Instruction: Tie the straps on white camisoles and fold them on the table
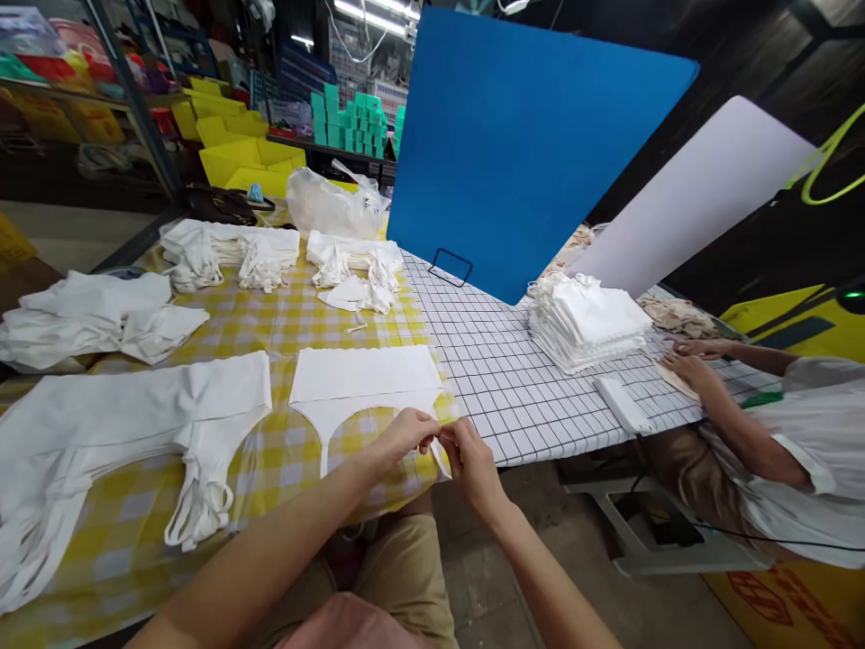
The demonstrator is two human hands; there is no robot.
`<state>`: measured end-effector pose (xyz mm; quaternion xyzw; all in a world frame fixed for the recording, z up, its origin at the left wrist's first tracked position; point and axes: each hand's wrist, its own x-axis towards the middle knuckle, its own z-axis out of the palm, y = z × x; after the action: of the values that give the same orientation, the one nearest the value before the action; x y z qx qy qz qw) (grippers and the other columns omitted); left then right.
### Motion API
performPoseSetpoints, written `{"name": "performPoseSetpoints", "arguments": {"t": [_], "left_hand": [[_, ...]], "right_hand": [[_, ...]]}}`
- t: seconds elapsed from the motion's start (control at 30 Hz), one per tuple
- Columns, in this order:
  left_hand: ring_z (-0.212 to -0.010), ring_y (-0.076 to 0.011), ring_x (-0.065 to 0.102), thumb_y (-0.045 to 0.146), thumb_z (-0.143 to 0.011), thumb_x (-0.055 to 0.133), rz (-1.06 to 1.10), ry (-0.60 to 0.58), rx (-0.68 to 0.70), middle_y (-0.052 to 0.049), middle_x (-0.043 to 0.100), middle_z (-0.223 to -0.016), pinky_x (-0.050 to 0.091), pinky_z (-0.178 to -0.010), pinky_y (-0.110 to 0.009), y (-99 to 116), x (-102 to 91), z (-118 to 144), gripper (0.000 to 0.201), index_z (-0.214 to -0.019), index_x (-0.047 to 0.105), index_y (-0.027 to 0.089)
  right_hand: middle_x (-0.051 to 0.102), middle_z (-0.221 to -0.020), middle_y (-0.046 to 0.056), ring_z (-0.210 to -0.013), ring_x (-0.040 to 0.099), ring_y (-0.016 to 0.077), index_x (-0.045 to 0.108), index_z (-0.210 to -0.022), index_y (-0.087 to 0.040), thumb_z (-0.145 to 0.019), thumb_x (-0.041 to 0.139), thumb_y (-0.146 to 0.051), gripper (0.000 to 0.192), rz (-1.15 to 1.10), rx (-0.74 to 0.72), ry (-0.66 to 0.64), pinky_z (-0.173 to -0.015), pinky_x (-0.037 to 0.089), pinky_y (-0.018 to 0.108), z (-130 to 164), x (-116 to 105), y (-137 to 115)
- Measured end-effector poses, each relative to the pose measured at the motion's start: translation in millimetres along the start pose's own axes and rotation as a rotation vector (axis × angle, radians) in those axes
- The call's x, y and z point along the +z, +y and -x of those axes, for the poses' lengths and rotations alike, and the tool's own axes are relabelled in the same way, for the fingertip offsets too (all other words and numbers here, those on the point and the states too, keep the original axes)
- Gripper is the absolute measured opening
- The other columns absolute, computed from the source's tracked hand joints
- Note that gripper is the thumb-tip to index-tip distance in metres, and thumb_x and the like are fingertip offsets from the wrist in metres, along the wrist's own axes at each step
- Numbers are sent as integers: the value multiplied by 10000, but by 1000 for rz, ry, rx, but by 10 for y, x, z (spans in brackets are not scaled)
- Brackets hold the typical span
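Flat on the table before me lies a white camisole (365, 372), its thin straps toward me. My left hand (411, 433) is closed in a pinch at its right-hand strap. Right beside it, the fingers of my right hand (471, 461) pinch the same strap, and the hands almost touch. A loop of the strap hangs below them at the table edge. The exact spot between the fingertips is partly hidden. To the left, a layered pile of white camisoles (223, 388) has its straps bunched together.
Folded white stacks (270, 242) lie farther back, near a clear plastic bag (331, 203). A tall blue board (527, 144) stands on the grid-patterned cloth (487, 388). Beyond it are a white garment pile (585, 320), a white device (622, 404) and a co-worker's hands (689, 361).
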<state>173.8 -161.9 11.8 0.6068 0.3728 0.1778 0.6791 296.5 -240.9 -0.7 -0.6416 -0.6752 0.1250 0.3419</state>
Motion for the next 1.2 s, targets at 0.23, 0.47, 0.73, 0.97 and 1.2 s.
{"name": "performPoseSetpoints", "arguments": {"t": [0.23,0.47,0.73,0.97,1.2], "left_hand": [[-683,-140,526,155,-723,456,-517,208,147,-21,578,-708,405,-661,-258,-252,-416,-413,141,-712,596,145],[-975,-226,486,126,-789,501,-1167,225,280,-98,558,-992,435,-797,-325,-404,-675,-749,139,-878,606,138],[-936,-198,514,80,-825,421,-1185,213,288,-84,596,-927,447,-764,-293,-457,-726,-860,229,-849,637,150],[-896,-191,536,144,-787,492,-904,271,240,-52,614,-877,436,-783,-285,-484,-802,-925,190,-823,677,169],[-877,-194,544,159,-765,499,-867,277,225,-52,616,-851,435,-753,-279,-515,-811,-984,183,-786,680,174]], "right_hand": [[557,-735,27,-687,505,150,503,-706,-200,-811,411,-226,142,-28,132,-110,-646,369,250,-553,108,284],[551,-588,-5,-556,502,131,496,-649,-194,-746,392,-195,142,-71,259,-249,-547,374,229,-1066,394,567],[556,-606,-2,-593,483,125,491,-648,-189,-755,366,-150,169,9,209,-315,-541,346,214,-1153,509,624],[594,-768,18,-668,488,123,513,-725,-181,-790,398,-107,152,163,100,-351,-586,330,222,-1217,563,558],[602,-842,55,-670,503,135,539,-800,-167,-826,399,-87,163,343,40,-404,-567,296,245,-1310,595,507]]}}
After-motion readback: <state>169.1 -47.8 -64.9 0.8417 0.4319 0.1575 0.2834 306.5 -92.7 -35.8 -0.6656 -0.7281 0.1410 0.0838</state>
